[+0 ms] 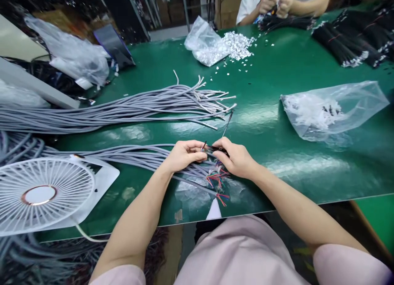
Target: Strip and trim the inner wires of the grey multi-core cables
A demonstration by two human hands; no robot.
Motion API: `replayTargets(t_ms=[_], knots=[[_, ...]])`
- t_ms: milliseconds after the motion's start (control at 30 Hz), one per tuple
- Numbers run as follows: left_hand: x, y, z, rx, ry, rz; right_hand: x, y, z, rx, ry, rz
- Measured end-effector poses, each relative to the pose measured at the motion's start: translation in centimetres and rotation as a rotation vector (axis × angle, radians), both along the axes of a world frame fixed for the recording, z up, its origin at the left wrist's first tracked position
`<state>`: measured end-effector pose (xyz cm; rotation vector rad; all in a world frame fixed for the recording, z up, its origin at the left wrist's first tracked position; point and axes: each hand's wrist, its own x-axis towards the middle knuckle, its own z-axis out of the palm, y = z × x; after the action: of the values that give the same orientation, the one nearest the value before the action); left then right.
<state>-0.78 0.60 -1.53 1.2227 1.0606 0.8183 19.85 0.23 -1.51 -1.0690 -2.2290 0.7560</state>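
Note:
My left hand [187, 154] is closed, thumb and fingers pinching the end of a grey cable just above a bundle of grey cables [147, 154]. Close against it, my right hand [231, 153] is closed around a slim dark tool [220, 149], whose exact kind I cannot make out. A thin dark rod [228, 123] sticks up past my right fingers; whether it belongs to that tool is unclear. Below both hands, stripped cable ends fan out in red and blue wires [222, 198]. A second bundle of grey cables [123, 106] with pale ends lies farther back.
A white fan [89, 211] lies at the left. Clear bags of small white parts rest at the right [317, 112] and back [206, 47], with loose white pieces [238, 45] spilled nearby. Black cable bundles [347, 39] lie back right, near a co-worker's hands [275, 5].

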Motion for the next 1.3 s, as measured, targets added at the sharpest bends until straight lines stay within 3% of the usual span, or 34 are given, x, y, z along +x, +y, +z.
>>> replayTargets(t_ms=[267,533,633,767,900,1000,1300], knots=[[0.1,-0.1,0.0,-0.037,0.009,-0.013,-0.3,0.1,-0.1,0.067,-0.048,0.051],[-0.1,-0.1,-0.1,-0.024,0.083,-0.103,-0.2,0.6,0.3,0.103,-0.22,0.208],[-0.5,-0.1,-0.1,-0.001,0.09,-0.175,-0.3,0.6,0.1,0.122,-0.224,0.235],[-1.7,0.0,1.1,0.108,0.16,-0.288,-0.4,0.5,0.0,0.167,-0.164,0.2],[-1.9,-0.2,2.3,0.456,0.264,-0.132,-0.6,0.2,0.1,0.216,-0.151,0.187],[-1.3,-0.4,2.4,0.607,0.272,-0.108,-0.8,0.0,0.3,0.257,-0.216,0.163],[-0.9,-0.2,1.2,0.59,0.232,-0.034,-0.8,-0.2,0.3,0.238,-0.254,0.129]])
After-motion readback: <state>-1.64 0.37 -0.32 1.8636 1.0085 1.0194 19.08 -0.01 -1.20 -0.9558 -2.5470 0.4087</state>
